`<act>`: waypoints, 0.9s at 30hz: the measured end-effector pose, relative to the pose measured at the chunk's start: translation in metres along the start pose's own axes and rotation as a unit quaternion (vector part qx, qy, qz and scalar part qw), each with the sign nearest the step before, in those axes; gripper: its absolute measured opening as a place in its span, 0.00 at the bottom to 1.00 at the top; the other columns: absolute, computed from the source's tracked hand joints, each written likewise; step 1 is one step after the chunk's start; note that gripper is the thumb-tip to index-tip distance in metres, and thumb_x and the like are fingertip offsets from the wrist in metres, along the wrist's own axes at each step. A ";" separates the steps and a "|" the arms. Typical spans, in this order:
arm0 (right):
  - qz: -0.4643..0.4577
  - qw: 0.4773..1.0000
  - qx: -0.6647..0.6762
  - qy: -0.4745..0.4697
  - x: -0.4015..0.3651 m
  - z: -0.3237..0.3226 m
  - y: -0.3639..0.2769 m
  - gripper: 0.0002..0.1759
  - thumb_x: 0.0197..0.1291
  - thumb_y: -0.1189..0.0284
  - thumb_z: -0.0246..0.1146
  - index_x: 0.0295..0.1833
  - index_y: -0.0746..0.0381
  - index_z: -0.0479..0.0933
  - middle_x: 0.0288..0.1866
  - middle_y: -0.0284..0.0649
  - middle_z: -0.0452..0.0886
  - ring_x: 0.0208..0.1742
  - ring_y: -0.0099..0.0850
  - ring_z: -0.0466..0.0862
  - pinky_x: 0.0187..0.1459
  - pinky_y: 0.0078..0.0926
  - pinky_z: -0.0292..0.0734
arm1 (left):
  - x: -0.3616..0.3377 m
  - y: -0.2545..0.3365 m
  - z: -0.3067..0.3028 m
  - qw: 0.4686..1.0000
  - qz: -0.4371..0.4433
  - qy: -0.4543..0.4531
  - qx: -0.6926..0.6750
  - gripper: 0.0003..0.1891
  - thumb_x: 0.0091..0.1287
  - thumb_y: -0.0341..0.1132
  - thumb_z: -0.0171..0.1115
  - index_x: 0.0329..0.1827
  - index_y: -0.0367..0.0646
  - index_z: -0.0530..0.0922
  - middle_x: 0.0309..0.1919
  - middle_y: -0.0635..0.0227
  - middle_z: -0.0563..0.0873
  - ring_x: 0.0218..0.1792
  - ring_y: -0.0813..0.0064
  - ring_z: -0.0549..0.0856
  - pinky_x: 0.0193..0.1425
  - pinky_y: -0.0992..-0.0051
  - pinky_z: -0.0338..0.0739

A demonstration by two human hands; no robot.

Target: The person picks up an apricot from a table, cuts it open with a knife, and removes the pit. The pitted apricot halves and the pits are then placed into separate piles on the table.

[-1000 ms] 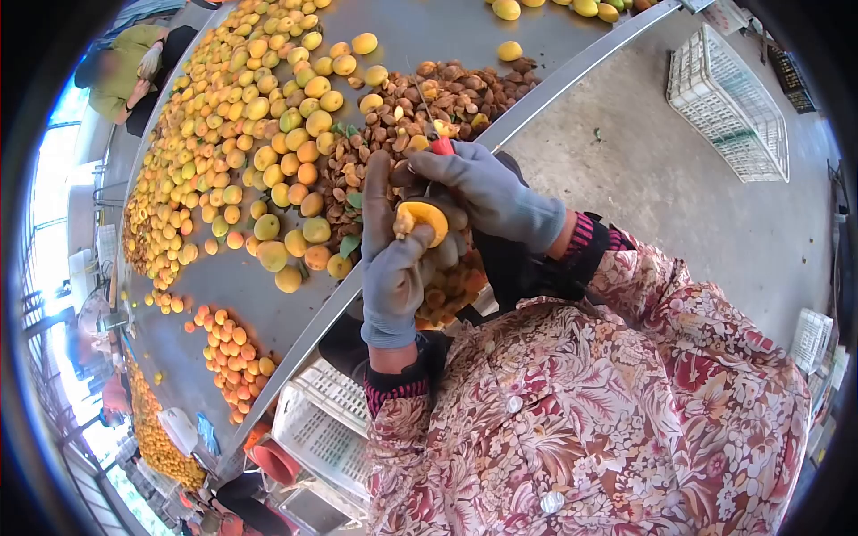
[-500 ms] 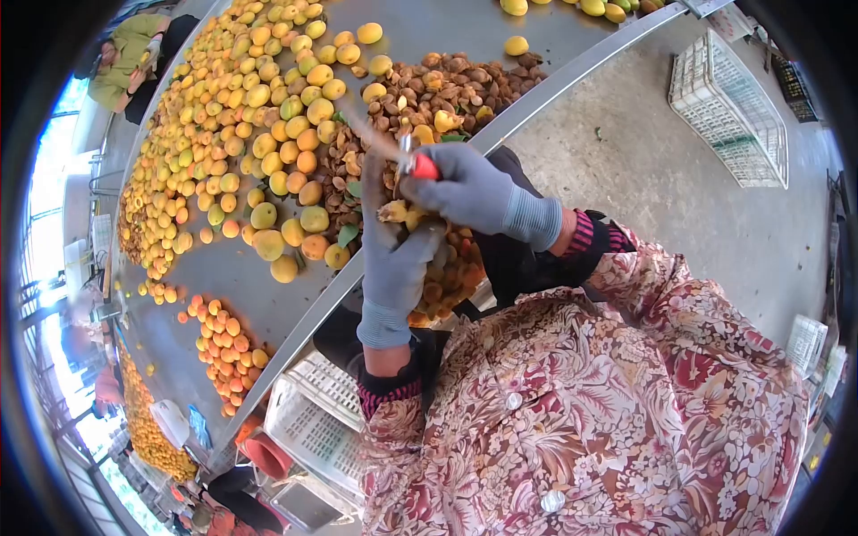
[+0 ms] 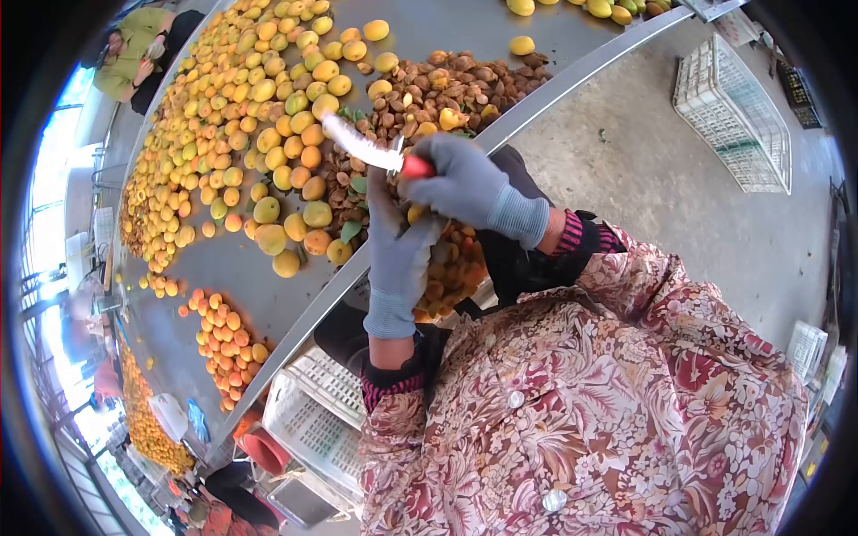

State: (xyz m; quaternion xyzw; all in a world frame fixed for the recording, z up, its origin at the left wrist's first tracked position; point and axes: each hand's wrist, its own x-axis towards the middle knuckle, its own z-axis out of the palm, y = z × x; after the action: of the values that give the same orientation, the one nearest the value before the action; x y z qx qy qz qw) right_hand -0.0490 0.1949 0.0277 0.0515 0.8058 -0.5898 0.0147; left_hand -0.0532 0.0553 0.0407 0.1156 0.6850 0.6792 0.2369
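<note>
Our right hand [image 3: 465, 183] grips the knife [image 3: 362, 143], blade pointing away; our left hand [image 3: 398, 255] clasps an apricot [image 3: 416, 213] just below its handle.

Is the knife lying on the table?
No, the right hand holds the knife by its red handle, with the blade raised off the table.

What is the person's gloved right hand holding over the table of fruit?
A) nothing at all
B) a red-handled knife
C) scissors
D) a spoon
B: the right hand is closed around a knife whose handle shows red at the glove, with the blade pointing out over the apricots.
</note>
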 end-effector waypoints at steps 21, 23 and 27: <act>0.191 0.898 0.382 0.108 0.026 -0.026 0.015 0.16 0.62 0.64 0.61 0.32 0.68 0.77 0.23 0.41 0.80 0.12 0.22 0.72 0.11 0.17 0.62 | 0.019 -0.035 -0.136 0.832 -0.152 0.225 0.484 0.16 0.62 0.38 0.60 0.46 0.34 0.76 0.27 0.59 0.81 0.30 0.71 0.81 0.38 0.74 0.75; 0.193 0.902 0.373 0.099 0.026 -0.027 0.014 0.15 0.62 0.64 0.61 0.33 0.67 0.77 0.22 0.41 0.80 0.12 0.22 0.73 0.10 0.17 0.64 | 0.018 -0.043 -0.135 0.798 -0.132 0.234 0.539 0.17 0.61 0.37 0.62 0.48 0.34 0.75 0.28 0.60 0.81 0.31 0.71 0.81 0.39 0.75 0.75; 0.140 0.894 0.418 0.076 0.021 -0.028 0.018 0.11 0.61 0.68 0.61 0.33 0.66 0.77 0.22 0.40 0.80 0.13 0.24 0.75 0.11 0.18 0.66 | -0.004 -0.025 -0.119 0.954 0.062 0.243 0.163 0.22 0.58 0.27 0.61 0.57 0.36 0.70 0.48 0.56 0.78 0.45 0.68 0.81 0.49 0.72 0.76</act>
State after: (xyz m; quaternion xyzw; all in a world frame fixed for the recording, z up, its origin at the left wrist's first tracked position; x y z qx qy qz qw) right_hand -0.0673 0.2285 0.0173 0.2099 0.4682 -0.8583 0.0125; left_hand -0.1029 -0.0526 0.0130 0.0264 0.8147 0.5793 -0.0016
